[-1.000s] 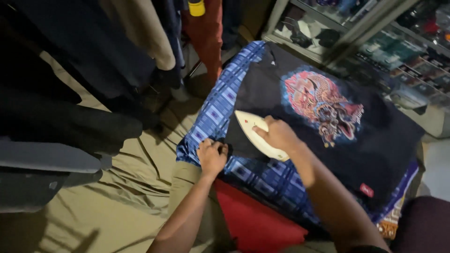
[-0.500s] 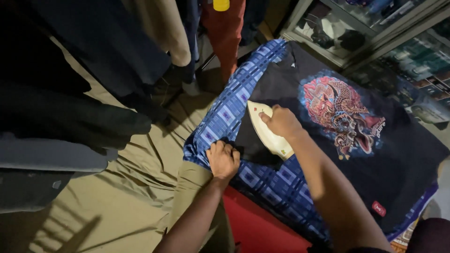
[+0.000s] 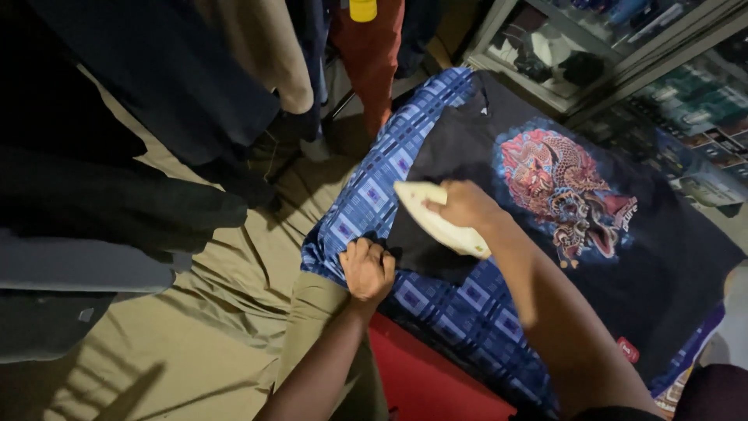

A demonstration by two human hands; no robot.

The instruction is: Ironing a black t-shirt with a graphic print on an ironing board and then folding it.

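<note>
The right hand (image 3: 466,204) stays wrapped around the cream iron (image 3: 438,226), which now sits farther left on the black T-shirt (image 3: 670,257), over its sleeve. The left hand (image 3: 368,269) keeps pinching the sleeve's near edge against the blue plaid cloth (image 3: 366,204), fingers curled shut.

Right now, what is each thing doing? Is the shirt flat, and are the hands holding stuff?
Black T-shirt: spread flat, print facing up.
Cream iron: resting on the shirt, gripped.
Right hand: closed around the iron.
Left hand: pinching the shirt's edge.
Blue checked cloth: laid under the shirt.
Glass cabinet: closed.
</note>
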